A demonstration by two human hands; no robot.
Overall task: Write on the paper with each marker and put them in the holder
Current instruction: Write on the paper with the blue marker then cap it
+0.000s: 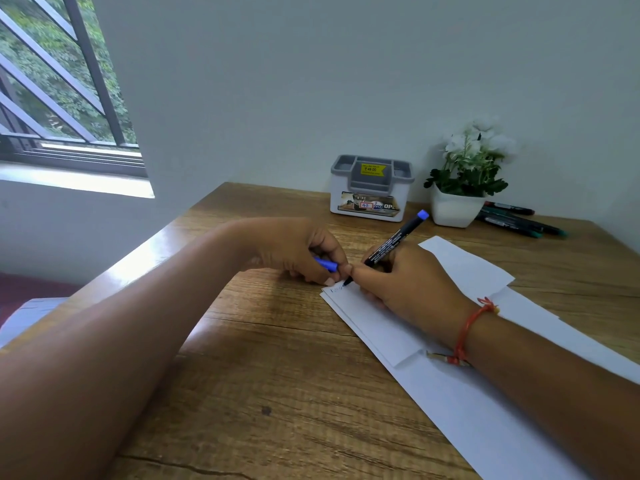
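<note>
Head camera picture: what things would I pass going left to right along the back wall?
Window → grey-and-white holder → white flower pot → spare markers.

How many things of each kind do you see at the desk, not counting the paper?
Markers: 4 (blue marker in the right hand; 3 loose markers visible)
Cap: 1, in the left hand
Holder: 1
Potted plant: 1
Total: 7

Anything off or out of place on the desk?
Nothing spilled or damaged. The paper lies askew to the desk edge, creased, its layers offset. Spare markers lie loose beside the pot, not in the holder, which bears a price sticker.
</note>
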